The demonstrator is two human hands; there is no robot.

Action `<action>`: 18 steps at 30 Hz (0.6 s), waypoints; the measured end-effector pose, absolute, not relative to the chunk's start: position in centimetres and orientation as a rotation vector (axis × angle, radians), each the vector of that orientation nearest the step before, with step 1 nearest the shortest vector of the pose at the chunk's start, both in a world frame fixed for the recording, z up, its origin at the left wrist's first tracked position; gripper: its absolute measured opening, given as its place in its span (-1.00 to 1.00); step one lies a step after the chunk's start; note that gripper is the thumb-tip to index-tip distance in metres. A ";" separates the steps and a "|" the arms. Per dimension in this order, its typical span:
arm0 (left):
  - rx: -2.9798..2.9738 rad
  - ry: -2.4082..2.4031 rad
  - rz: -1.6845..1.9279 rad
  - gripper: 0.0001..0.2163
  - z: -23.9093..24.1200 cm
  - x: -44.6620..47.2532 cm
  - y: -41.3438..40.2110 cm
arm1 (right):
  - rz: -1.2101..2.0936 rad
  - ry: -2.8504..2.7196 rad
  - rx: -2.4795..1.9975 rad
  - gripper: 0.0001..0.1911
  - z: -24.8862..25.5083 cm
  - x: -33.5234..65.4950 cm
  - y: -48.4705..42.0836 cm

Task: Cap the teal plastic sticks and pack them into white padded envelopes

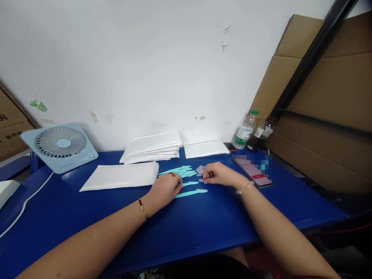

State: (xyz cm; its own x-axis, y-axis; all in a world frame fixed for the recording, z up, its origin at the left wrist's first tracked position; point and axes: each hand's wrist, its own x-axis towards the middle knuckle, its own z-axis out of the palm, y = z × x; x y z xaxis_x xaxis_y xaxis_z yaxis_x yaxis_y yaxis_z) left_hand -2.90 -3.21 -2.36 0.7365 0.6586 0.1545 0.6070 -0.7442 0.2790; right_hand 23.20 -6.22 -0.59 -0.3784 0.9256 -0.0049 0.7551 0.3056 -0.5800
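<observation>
Your left hand (168,188), nearer: narrow, grip unclear | turquoise stick (191,183): long axis from its fingers toward three o'clock | your right hand (217,173): pinches clear piece (201,180)

head-worn view looks forward and down, from close by, across blue table (209,221) to white wall (157,69)
</observation>
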 end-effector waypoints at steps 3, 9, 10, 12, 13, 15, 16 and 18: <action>2.674 1.000 0.392 -0.84 -2.6 -2.8 -3.2 | 0.803 -2.230 -1.498 -0.77 -1.1 22.7 -6.2; 2.606 0.957 0.395 -0.85 -2.8 -2.7 -3.0 | 0.755 -2.193 -1.501 -0.76 -1.6 21.2 -5.9; 2.595 0.951 0.384 -0.85 -2.9 -2.6 -2.9 | 0.748 -2.194 -1.494 -0.76 -1.6 21.0 -5.9; 2.585 0.935 0.369 -0.85 -2.9 -2.7 -2.8 | 0.734 -2.206 -1.478 -0.77 -1.5 20.7 -5.9; 2.587 0.923 0.369 -0.85 -2.9 -2.7 -2.8 | 0.725 -2.216 -1.469 -0.78 -1.4 20.6 -5.9; 2.597 0.896 0.373 -0.86 -2.9 -2.7 -2.8 | 0.709 -2.238 -1.450 -0.80 -1.2 20.6 -6.1; 2.601 0.887 0.375 -0.86 -2.9 -2.8 -2.8 | 0.710 -2.247 -1.441 -0.81 -1.1 20.7 -6.1; 2.608 0.879 0.376 -0.86 -2.8 -2.8 -2.9 | 0.744 -2.254 -1.424 -0.85 -1.0 20.8 -6.3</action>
State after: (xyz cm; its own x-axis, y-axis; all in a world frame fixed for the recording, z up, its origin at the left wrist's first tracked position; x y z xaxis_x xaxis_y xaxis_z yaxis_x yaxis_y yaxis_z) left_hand -2.80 -2.87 -2.82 0.7708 0.6231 0.1330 0.5269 -0.7407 0.4168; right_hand 20.77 -6.30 -1.05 -0.4197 0.9072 0.0301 0.7110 0.3491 -0.6105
